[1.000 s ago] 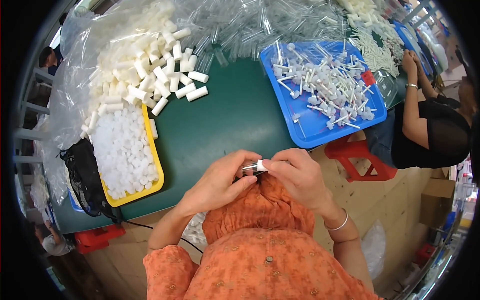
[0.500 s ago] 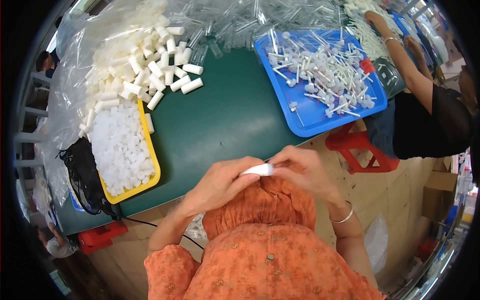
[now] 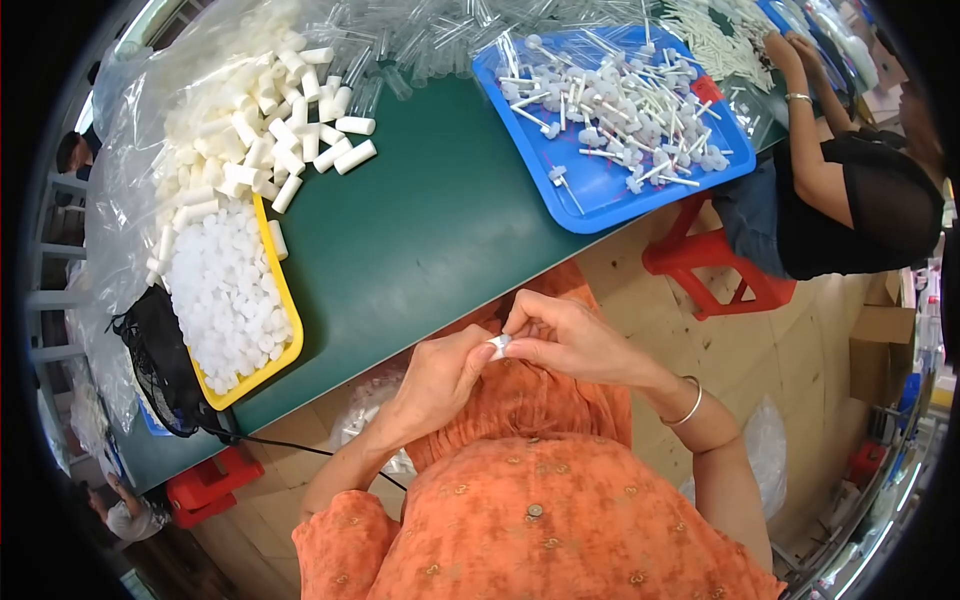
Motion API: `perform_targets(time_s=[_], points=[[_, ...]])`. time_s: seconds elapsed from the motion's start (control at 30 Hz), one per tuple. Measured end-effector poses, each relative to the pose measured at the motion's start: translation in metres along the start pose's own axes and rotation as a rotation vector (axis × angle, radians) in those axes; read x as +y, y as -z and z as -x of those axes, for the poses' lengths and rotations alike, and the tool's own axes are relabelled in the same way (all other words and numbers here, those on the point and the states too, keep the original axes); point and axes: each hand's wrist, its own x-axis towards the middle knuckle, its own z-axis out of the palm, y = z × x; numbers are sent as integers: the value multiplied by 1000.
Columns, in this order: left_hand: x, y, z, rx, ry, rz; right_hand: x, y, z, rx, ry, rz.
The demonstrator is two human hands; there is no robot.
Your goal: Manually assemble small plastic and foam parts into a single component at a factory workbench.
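Just in front of my lap, beyond the table's near edge, my left hand is closed round a white cylinder. Only a short end of it shows between the fingers. My right hand pinches at that same end with thumb and fingertips. A pale cap-like piece seems to sit there, but the fingers mostly cover it. White cylinders of like shape lie heaped on the table to the left. Beside them a yellow tray is full of small translucent white caps.
A blue tray holds white stick-like parts with translucent heads. Clear tubes are piled at the back of the green table. A black mesh bag lies at left. A co-worker sits at right by a red stool.
The cylinder has turned, and my left hand now covers most of it. Tables and trays sit higher and further left in the picture. The co-worker's hands have come together.
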Motion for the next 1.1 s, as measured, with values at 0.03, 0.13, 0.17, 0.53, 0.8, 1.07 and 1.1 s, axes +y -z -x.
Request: perform_targets(time_s=[0.03, 0.13, 0.17, 0.53, 0.8, 1.07, 1.1], points=[[-2, -3, 2, -2, 84, 97, 5, -5, 2, 57, 25, -49], [-12, -12, -2, -136, 194, 878, 26, -29, 15, 303, 22, -264], [-14, -16, -5, -138, 192, 879, 38, -40, 22, 492, -5, -432], [-13, -58, -32, 172, 412, 1102, 42, -77, 6, 345, -163, -1253], [-11, -55, -40, 205, 353, 1301, 40, -36, 3, 165, -302, -1395], [-19, -55, -40, 203, 327, 1328, 55, -36, 3, -11, -271, -1615], [-19, -56, -39, 194, 365, 1353, 55, -38, 3, -11, -280, -1616]])
